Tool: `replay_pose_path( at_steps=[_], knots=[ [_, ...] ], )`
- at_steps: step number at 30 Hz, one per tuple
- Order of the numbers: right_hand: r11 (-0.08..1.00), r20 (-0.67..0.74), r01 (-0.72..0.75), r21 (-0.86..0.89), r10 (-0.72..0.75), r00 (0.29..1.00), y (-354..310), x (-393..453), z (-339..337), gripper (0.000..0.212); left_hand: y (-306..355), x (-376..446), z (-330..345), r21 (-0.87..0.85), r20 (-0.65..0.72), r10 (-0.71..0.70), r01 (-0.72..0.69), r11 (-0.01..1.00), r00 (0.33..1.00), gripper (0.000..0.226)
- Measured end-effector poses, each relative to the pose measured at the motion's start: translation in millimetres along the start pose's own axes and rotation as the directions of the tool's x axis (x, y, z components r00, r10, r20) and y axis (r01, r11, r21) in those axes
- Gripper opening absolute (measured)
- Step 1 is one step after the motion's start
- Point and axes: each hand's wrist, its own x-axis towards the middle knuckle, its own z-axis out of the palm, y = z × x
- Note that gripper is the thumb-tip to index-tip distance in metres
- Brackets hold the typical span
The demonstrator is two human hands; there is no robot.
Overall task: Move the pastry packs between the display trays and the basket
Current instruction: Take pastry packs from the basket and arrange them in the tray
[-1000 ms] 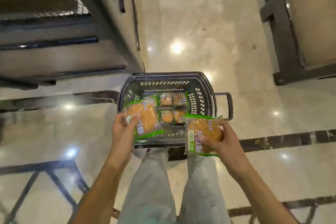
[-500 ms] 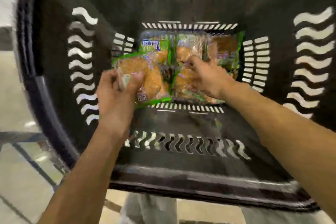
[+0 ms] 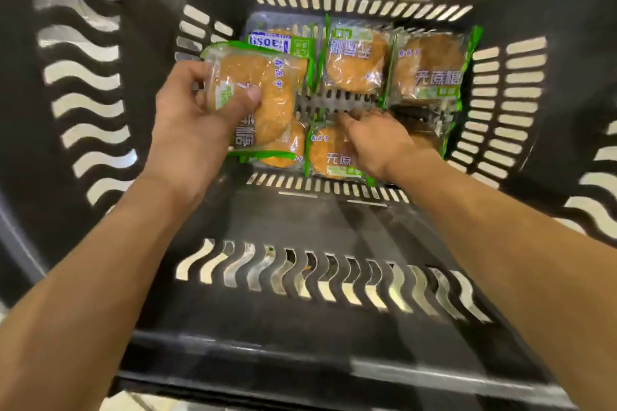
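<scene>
Currently logged: several pastry packs (image 3: 357, 60) on basket (image 3: 300, 280) floor; my left hand (image 3: 197, 130) grips one unplaced pack (image 3: 257, 100); right hand (image 3: 377, 140), fingers curled, touches near-edge pack (image 3: 329, 153), grasp unclear.

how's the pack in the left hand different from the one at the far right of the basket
The left hand grips its pack above the others; the far-right pack lies on the basket floor, untouched. The held pack overlaps packs beneath it, whereas the far-right one sits against the side wall. Both are clear wrappers with green edges holding round golden pastries.
</scene>
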Motion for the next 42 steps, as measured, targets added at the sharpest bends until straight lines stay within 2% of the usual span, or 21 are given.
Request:
replay_pose_path(
  at_steps=[3,7,9,11,14,17,20,25,27,31,35,38,42],
  knots=[
    [1.0,-0.002,0.013,-0.019,-0.013,1.0,-0.7,-3.6,0.8,0.068,1.6,4.5,6.4,0.06,0.05,-0.017,0.014,0.998,0.999,0.031],
    [0.999,-0.057,0.051,0.003,-0.05,0.997,7.2,-22.4,-12.0,0.059,7.4,22.9,12.5,0.326,0.244,-0.006,-0.077,0.942,0.97,0.041],
    [0.997,-0.103,0.074,-0.033,-0.077,0.992,15.3,-41.0,-25.3,0.053,18.8,37.6,20.3,0.529,0.348,-0.008,-0.189,0.827,0.938,0.043],
    [0.997,-0.154,0.066,-0.042,-0.072,0.986,24.1,-65.0,-43.5,0.052,35.5,52.5,35.7,0.65,0.44,-0.014,-0.308,0.695,0.898,0.039],
    [1.0,-0.215,-0.023,-0.016,0.019,0.976,39.8,-96.6,-67.4,0.048,56.9,73.8,72.4,0.698,0.564,0.019,-0.488,0.524,0.826,0.044],
    [0.981,-0.245,-0.169,0.093,0.188,0.951,52.9,-106.9,-80.4,0.046,60.0,94.6,109.2,0.706,0.657,0.022,-0.625,0.334,0.754,0.053],
    [0.947,-0.25,-0.258,0.192,0.301,0.92,63.2,-102.1,-79.3,0.043,47.4,110.1,135.7,0.715,0.679,0.043,-0.674,0.186,0.733,0.054],
    [0.907,-0.167,-0.322,0.273,0.374,0.912,68.6,-92.6,-68.8,0.046,12.1,101.0,145.7,0.755,0.647,0.246,-0.65,-0.081,0.722,0.07],
    [0.915,-0.193,-0.314,0.255,0.366,0.91,67.8,-93.0,-67.4,0.051,0.8,93.8,143.3,0.774,0.629,0.235,-0.627,-0.09,0.741,0.079],
    [0.935,-0.24,-0.281,0.218,0.33,0.913,69.5,-94.5,-67.4,0.056,-12.1,87.7,143.4,0.774,0.625,0.162,-0.634,0.003,0.764,0.098],
    [0.959,-0.283,-0.243,0.147,0.276,0.919,68.2,-103.2,-76.2,0.054,9.8,83.1,149.4,0.763,0.62,0.175,-0.64,0.095,0.765,0.092],
    [0.964,-0.305,-0.246,0.096,0.264,0.915,53.7,-126.5,-95.2,0.053,43.5,54.5,136.5,0.753,0.636,0.179,-0.654,0.068,0.751,0.085],
    [0.973,-0.409,-0.226,0.056,0.229,0.883,0.3,-202.1,-144.5,0.051,110.2,-29.6,63.7,0.714,0.625,0.32,-0.687,0.133,0.712,0.068]
  ],
)
